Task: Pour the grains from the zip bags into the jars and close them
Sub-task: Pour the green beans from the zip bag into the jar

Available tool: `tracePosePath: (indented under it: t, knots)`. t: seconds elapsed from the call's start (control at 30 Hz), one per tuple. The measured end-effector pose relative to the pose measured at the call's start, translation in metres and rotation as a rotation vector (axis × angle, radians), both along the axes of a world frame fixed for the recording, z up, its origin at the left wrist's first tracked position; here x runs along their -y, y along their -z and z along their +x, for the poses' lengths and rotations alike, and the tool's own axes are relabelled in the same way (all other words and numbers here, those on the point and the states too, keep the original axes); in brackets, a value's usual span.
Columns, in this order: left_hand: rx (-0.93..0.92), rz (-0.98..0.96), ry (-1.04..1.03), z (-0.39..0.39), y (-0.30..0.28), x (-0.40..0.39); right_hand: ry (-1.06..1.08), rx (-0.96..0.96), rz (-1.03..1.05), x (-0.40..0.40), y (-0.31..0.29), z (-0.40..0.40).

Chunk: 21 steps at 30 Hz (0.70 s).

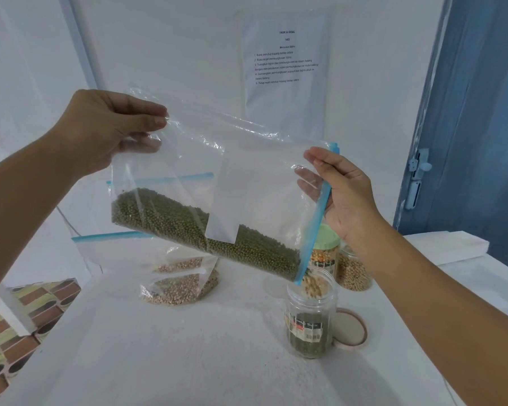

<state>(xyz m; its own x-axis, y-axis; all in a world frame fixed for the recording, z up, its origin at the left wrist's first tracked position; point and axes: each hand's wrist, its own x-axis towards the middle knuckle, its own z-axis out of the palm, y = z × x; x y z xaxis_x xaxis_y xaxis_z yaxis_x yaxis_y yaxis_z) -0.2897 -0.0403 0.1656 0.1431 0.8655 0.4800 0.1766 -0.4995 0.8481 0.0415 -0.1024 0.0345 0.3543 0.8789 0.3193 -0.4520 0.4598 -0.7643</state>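
Observation:
A clear zip bag (217,177) with a blue zip strip hangs tilted over the table, green grains (188,227) gathered along its lower edge. My left hand (106,133) pinches its raised bottom corner. My right hand (343,191) holds the zip end, thumb in front and fingers behind the plastic. The bag's low zip corner points into an open clear jar (311,317) with a label and green grains at its bottom. The jar's pinkish lid (352,329) lies flat beside it on the right.
Two more zip bags (176,276) of tan grains lie at the back of the white table (188,361). Behind the open jar stand a green-lidded jar (324,250) and a jar of tan grains (354,273). A white box (446,247) sits far right.

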Motion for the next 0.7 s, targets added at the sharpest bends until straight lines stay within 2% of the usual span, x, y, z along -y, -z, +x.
tracePosePath:
  t: [0.7]
  knots:
    - [0.002, 0.011, -0.010, -0.0068, -0.0031, 0.0026, -0.001, 0.011, 0.007, 0.0010, -0.0041, -0.0060]
